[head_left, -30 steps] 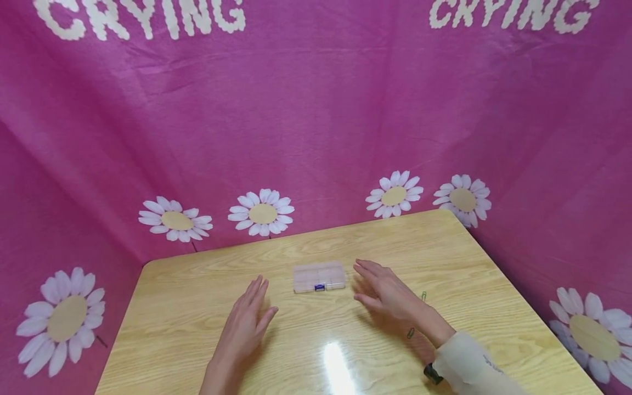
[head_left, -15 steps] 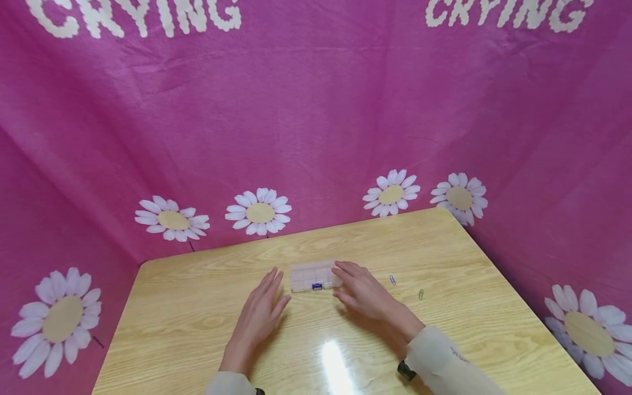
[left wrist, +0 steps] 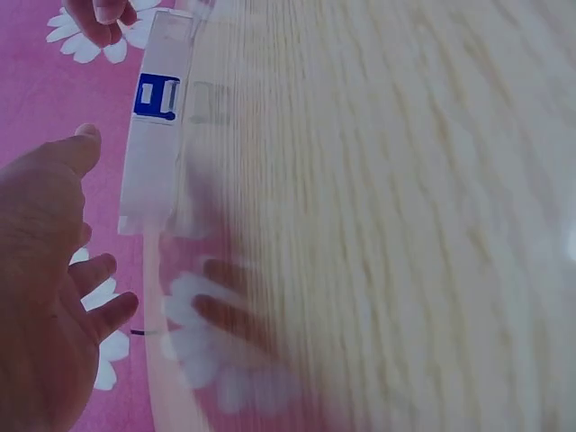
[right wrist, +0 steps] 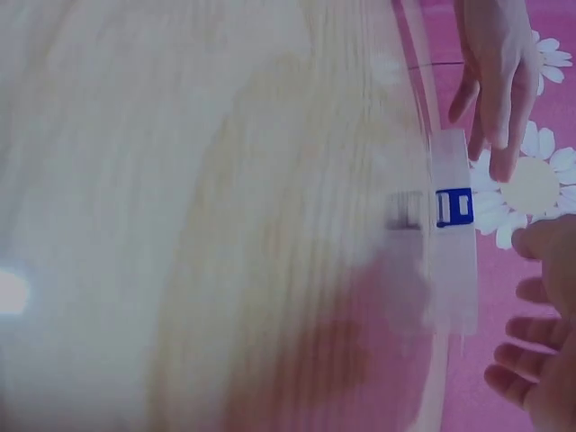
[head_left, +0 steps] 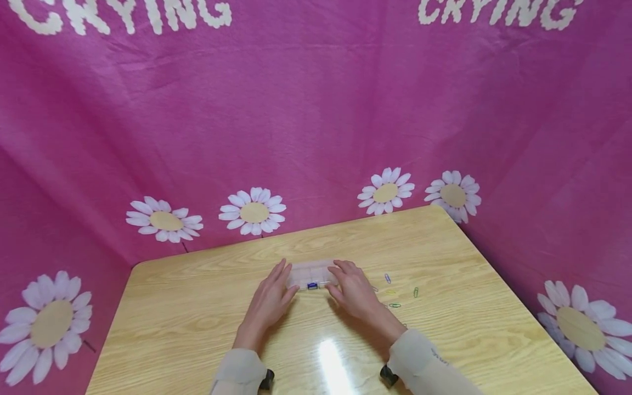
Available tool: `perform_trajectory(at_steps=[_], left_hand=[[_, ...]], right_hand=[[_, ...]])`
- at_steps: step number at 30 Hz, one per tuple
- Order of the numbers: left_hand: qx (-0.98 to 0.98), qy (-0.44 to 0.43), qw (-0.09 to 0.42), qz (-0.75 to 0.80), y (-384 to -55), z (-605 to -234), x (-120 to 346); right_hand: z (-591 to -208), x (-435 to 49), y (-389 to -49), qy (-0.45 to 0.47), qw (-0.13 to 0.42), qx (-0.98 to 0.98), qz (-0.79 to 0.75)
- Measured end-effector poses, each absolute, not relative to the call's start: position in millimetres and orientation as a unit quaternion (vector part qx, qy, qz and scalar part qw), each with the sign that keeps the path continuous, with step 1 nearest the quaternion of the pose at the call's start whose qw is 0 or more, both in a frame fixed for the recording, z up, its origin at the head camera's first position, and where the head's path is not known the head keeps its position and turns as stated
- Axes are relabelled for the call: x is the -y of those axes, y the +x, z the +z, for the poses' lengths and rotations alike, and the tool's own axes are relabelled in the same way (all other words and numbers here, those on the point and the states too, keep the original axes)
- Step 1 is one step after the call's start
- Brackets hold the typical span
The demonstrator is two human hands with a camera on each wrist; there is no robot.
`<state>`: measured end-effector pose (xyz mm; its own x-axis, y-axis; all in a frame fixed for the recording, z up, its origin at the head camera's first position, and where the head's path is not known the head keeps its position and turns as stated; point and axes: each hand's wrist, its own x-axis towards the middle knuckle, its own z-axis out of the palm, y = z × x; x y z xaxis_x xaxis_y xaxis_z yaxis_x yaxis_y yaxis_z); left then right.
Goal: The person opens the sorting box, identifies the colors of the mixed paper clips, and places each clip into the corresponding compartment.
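Note:
A clear, shallow plastic compartment box (head_left: 310,270) with a blue latch (head_left: 312,286) lies on the wooden table, its latch side toward me. My left hand (head_left: 269,296) is at its left end, fingers extended and thumb apart, near the front corner. At the opposite end my right hand (head_left: 354,291) overlaps the box's edge in the head view, fingers slightly bent. In the left wrist view the box (left wrist: 153,180) stands beyond the loosely spread left hand (left wrist: 40,261). The right wrist view shows the right hand (right wrist: 549,351) with fingers relaxed beside the box (right wrist: 454,279).
Several paper clips lie right of the right hand, among them a blue paper clip (head_left: 387,278), a yellow paper clip (head_left: 390,292) and a green paper clip (head_left: 416,292). A pink curtain (head_left: 306,120) with daisies hangs behind and beside the table (head_left: 197,307).
Both hands have moved inward to the ends of the box, the right one leftward from over the paper clips, the left one rightward and forward. More paper clips now show.

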<state>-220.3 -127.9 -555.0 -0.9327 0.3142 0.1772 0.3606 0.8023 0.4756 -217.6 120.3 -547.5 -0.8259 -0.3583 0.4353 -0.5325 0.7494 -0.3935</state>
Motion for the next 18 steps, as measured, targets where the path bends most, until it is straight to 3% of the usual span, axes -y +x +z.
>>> perform_trajectory(at_steps=[18], left_hand=[[0.949,-0.179,0.023,-0.26,-230.0,-561.2,120.0]], right_hand=[[-566.7,-88.3,-210.4,0.107,0.223,0.926,0.284]])
